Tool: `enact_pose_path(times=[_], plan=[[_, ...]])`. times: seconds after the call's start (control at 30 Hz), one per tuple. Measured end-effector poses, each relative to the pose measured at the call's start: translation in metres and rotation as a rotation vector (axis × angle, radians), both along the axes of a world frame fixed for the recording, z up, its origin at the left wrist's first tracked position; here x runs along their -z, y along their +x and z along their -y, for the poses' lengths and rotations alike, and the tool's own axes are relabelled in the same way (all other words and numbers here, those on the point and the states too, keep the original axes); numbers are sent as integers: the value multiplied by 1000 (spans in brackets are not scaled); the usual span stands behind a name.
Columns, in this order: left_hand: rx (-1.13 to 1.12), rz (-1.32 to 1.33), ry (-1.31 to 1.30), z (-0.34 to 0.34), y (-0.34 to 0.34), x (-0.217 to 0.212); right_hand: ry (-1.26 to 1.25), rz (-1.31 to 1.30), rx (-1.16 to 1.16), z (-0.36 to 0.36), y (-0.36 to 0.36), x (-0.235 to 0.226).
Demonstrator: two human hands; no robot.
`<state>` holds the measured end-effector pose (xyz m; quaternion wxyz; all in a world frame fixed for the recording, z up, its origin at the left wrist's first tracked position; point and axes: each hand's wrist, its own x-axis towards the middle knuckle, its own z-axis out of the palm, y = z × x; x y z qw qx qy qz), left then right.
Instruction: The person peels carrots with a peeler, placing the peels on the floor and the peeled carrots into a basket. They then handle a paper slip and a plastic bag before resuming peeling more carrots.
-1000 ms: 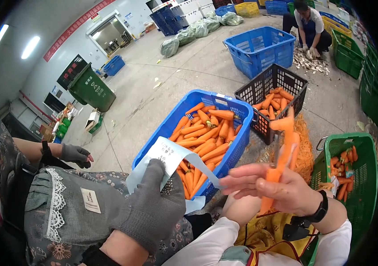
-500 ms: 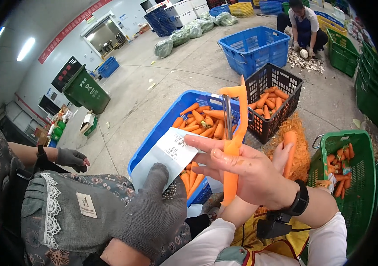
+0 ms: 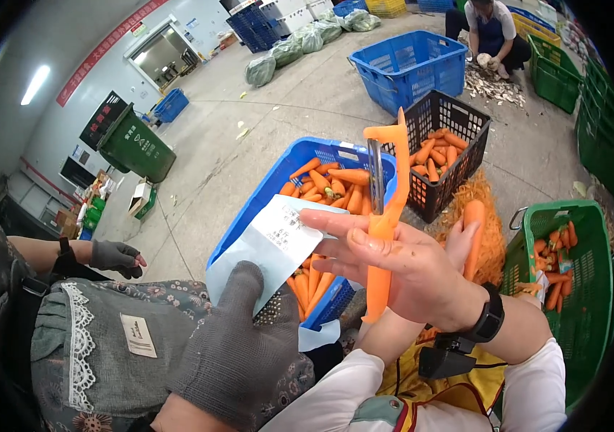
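Note:
My right hand (image 3: 422, 270), with a black band at the wrist, holds an orange peeler (image 3: 380, 288) upright, its thumb across the handle. The fingers point left, and the index finger meets the edge of a pale blue slip with a white label (image 3: 281, 234). A co-worker's grey-gloved hand (image 3: 238, 353) pinches that slip from the other side. Beneath my right forearm my left arm crosses over. My left hand (image 3: 456, 245), partly hidden, grips a carrot (image 3: 474, 241) above a heap of orange peelings (image 3: 490, 245).
A blue crate (image 3: 231, 237) of carrots stands behind the slip. Beyond are a black crate (image 3: 422, 198) with carrots and a larger blue crate (image 3: 408, 68). At right stands a green crate (image 3: 580, 216) with carrots. The co-worker's other gloved hand (image 3: 116, 259) hangs at left. Another person (image 3: 490, 36) crouches far off.
The view has shifted slightly. The gloved hand and slip sit a little further left. My right hand still holds the peeler and my left hand the carrot.

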<state>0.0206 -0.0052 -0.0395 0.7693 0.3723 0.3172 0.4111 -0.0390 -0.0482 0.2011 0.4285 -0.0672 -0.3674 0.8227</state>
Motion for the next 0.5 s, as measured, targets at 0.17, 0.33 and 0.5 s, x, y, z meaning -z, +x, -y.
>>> enact_pose_path(times=[0.17,0.33,0.5], plan=[[11,0,-5,4,1,1,-3,8,41,1,0,0],[14,3,-8,5,0,1,2,-10,51,2,0,-1],[17,6,-10,6,0,1,74,21,1,0,2,-2]])
